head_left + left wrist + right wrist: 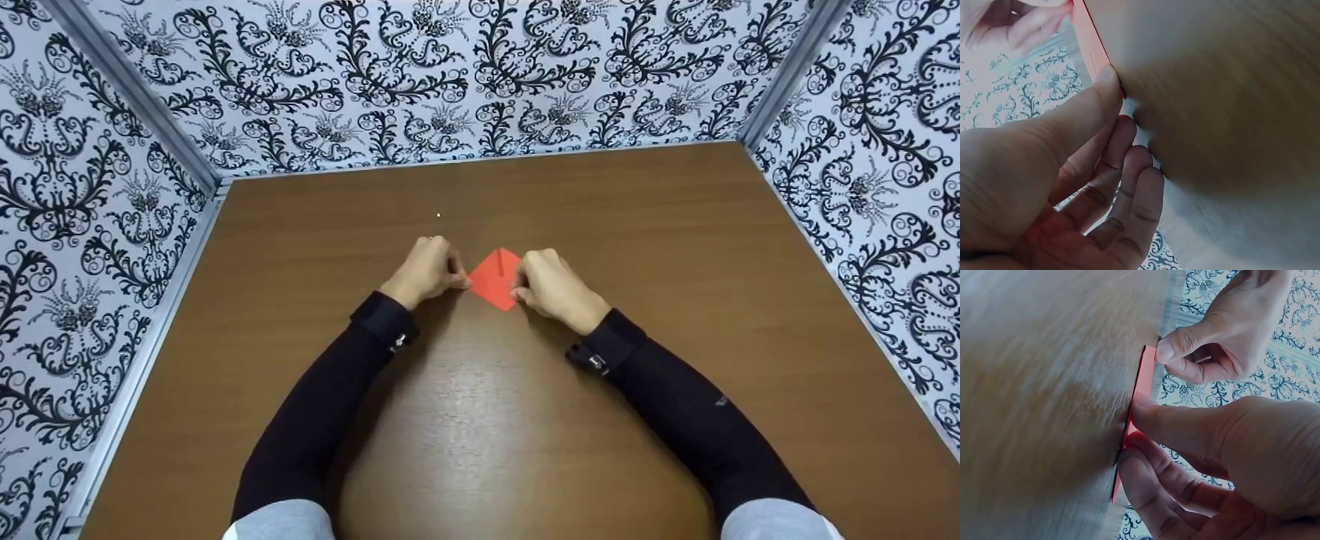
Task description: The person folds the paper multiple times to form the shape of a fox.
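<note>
A small folded sheet of red paper (493, 287) lies on the wooden table between the hands, turned like a diamond, with a crease or slit near its top corner. My left hand (430, 270) pinches its left corner between thumb and fingers. On the right edge, my right hand (553, 289) grips the paper with curled fingers, hiding that corner. From the right wrist view, the red paper (1143, 379) appears nearly edge-on, low over the tabletop, with the thumb on its upper face. The left wrist view shows the thumb (1107, 81) pressing on the paper's corner.
The brown wooden table (480, 420) spreads around both hands. Patterned black-and-white panels (465, 82) stand along its back and sides, joined by grey metal posts (795, 67). A tiny white speck (439, 215) shows behind the left hand.
</note>
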`<state>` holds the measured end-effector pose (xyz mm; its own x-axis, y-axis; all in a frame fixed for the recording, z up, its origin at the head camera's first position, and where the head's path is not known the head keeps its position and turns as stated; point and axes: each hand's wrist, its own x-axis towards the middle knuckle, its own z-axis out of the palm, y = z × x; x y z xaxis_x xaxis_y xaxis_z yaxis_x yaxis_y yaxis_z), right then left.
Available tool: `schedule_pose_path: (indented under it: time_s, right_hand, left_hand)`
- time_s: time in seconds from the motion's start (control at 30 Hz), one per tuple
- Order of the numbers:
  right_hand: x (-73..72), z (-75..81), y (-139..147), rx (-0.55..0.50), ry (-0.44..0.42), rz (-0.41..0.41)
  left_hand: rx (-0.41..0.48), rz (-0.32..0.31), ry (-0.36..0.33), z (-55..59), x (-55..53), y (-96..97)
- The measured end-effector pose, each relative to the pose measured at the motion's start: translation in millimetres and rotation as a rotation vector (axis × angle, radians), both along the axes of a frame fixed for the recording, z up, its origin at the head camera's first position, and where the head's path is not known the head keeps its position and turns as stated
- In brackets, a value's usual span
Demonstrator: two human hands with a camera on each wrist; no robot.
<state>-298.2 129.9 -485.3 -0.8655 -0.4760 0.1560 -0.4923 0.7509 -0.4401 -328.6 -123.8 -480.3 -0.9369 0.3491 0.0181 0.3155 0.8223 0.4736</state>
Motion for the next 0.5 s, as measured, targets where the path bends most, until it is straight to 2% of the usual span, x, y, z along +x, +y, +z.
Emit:
schedule_pose_path:
  time_s: [0.27, 0.5]
  right_hand:
    - [2.6, 1.5, 0.0, 0.0, -0.006, 0.006]
    - [1.7, 2.0, -0.2, -0.002, -0.014, -0.005]
  left_hand:
    - [0.05, -0.004, 0.016, -2.5, -1.4, -7.8]
    - [0.055, 0.063, 0.004, -1.8, -5.5, -16.8]
